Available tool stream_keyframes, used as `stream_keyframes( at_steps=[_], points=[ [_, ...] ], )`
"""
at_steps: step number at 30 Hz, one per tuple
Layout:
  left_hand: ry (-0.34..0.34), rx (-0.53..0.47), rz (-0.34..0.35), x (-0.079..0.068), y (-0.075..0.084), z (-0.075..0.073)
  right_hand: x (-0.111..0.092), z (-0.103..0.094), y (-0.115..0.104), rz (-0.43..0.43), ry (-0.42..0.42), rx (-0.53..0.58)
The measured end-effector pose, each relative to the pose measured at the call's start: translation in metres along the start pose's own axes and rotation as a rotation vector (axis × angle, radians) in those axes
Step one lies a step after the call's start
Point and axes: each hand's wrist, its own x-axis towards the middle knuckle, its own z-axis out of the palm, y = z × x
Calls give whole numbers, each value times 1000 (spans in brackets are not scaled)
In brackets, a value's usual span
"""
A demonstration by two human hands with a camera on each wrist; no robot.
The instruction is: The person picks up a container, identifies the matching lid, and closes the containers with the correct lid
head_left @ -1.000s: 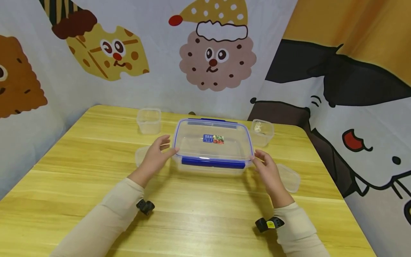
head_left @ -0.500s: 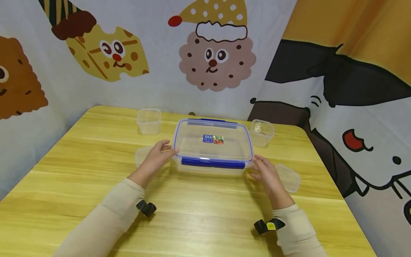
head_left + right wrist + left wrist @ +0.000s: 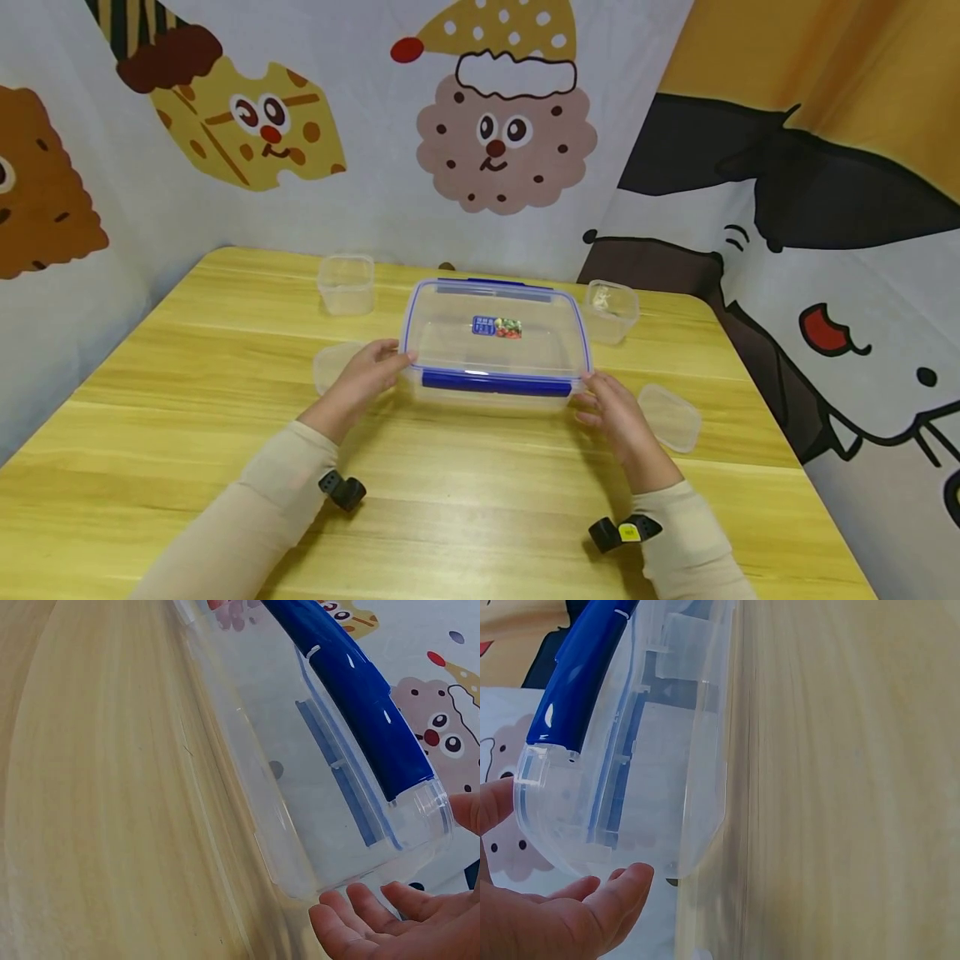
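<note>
A clear rectangular food container (image 3: 498, 398) with a blue-rimmed lid (image 3: 442, 346) and blue side latches lies at the middle of the table, seemingly with nothing inside. At its left end my left hand (image 3: 365, 379) holds the near corner, thumb on the lid's rim and fingers along the end wall. My right hand (image 3: 618, 421) holds the near right corner, thumb on the rim. In the right wrist view its fingers (image 3: 352, 919) reach in at the bottom corner. The left wrist view shows the left fingers (image 3: 615, 907) by the lower end wall, below the latch (image 3: 577, 682).
A small clear tub (image 3: 347, 285) stands behind on the left, another tub (image 3: 611, 310) with pale pieces inside behind on the right. Flat clear lids lie beside the hands, one left (image 3: 330, 367), one right (image 3: 670, 418). A printed cloth (image 3: 360, 225) hangs behind the table.
My right fingers have come down from the container's side to below its near right corner. The left fingers have drawn lower along the left end. The container has hardly moved.
</note>
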Motion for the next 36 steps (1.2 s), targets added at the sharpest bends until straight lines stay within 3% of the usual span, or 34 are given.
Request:
stream_keyframes(
  at_steps=[12, 25, 36],
  points=[
    [-22, -26, -29, 0, 1, 0, 0, 3, -2, 21, 28, 38],
    [5, -140, -18, 2, 3, 4, 0, 5, -2, 20, 57, 74],
    [32, -148, -42, 8, 4, 3, 4, 7, -4, 18, 35, 121]
  ],
)
